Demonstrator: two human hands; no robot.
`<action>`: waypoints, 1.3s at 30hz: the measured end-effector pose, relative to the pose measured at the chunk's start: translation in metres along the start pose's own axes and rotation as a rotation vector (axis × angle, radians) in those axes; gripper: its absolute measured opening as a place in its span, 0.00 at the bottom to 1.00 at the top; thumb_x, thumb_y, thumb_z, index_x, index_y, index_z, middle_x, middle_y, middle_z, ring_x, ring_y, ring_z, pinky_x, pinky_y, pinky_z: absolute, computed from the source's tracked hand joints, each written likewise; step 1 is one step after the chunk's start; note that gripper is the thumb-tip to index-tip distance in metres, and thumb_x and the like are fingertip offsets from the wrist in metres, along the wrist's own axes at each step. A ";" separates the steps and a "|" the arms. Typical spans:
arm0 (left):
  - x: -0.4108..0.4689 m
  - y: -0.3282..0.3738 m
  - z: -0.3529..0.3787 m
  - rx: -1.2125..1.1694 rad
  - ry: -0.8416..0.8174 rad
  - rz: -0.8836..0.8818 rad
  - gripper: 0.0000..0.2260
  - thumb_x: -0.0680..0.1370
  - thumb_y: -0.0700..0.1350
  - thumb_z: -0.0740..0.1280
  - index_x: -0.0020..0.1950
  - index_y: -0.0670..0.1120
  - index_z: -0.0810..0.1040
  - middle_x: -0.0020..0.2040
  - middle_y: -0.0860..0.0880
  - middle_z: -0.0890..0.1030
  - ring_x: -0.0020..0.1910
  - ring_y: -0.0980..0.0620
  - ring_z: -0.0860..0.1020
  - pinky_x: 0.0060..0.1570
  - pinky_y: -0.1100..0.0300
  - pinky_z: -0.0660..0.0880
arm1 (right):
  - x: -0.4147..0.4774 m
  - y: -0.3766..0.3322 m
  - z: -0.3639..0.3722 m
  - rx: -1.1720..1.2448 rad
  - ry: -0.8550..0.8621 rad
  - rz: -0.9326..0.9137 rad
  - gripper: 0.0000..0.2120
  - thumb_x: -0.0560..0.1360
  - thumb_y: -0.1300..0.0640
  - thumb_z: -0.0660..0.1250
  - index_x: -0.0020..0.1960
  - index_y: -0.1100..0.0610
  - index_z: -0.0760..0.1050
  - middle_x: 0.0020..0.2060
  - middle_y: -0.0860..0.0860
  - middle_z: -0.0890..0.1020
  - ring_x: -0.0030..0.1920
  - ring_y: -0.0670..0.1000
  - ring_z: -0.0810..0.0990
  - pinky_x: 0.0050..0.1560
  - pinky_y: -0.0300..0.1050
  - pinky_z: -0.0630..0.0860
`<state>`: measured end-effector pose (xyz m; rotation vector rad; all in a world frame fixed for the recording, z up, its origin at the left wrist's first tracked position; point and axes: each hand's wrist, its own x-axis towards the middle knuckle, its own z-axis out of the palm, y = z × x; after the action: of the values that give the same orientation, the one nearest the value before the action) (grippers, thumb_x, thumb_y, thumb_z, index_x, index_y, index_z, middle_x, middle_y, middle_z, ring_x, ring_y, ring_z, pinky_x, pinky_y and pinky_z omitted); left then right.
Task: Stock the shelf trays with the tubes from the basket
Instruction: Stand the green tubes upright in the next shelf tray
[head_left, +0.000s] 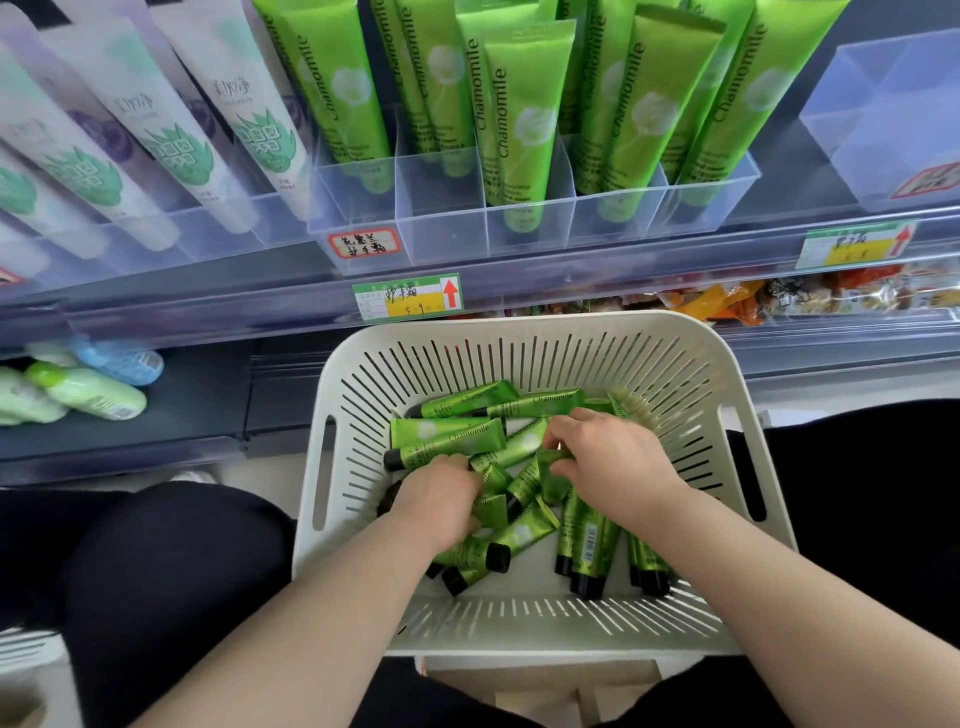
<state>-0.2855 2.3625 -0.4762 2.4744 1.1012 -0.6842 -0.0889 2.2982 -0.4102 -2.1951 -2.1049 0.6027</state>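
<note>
Dark grey shelving (208, 410), bright price tags (408, 301)

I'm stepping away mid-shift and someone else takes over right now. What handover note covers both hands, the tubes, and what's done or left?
Left hand: fingers curled round green tubes in the white basket.
Right hand: pinching one tube there.
Done: the clear shelf tray already holds upright tubes, mostly at the back.
Left: many tubes still in the basket; front compartments have room.

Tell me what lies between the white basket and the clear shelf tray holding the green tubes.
In the head view, only the shelf's front rail lies between basket and tray, carrying a price label with a red arrow.
</note>
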 end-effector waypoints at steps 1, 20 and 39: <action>-0.001 0.000 0.000 0.032 0.027 0.024 0.16 0.74 0.52 0.69 0.58 0.46 0.75 0.54 0.46 0.73 0.54 0.44 0.73 0.45 0.52 0.73 | 0.000 -0.001 -0.001 -0.004 0.002 -0.004 0.09 0.75 0.49 0.67 0.54 0.46 0.73 0.46 0.44 0.74 0.41 0.47 0.70 0.36 0.40 0.65; -0.070 0.017 -0.176 -0.724 1.022 0.148 0.07 0.75 0.43 0.71 0.51 0.53 0.78 0.43 0.59 0.79 0.39 0.59 0.77 0.40 0.63 0.73 | -0.004 -0.029 -0.123 0.072 0.478 -0.088 0.08 0.74 0.53 0.68 0.52 0.49 0.77 0.45 0.47 0.78 0.51 0.52 0.75 0.40 0.45 0.69; -0.039 -0.009 -0.310 -0.299 1.093 -0.051 0.08 0.79 0.41 0.66 0.57 0.47 0.75 0.54 0.48 0.78 0.45 0.51 0.72 0.44 0.57 0.68 | 0.004 -0.056 -0.202 0.030 0.729 -0.223 0.10 0.76 0.55 0.67 0.57 0.52 0.77 0.47 0.48 0.78 0.48 0.53 0.75 0.44 0.51 0.74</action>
<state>-0.2260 2.4966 -0.2005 2.4983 1.4269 0.9040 -0.0809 2.3543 -0.2080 -1.7375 -1.8568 -0.1693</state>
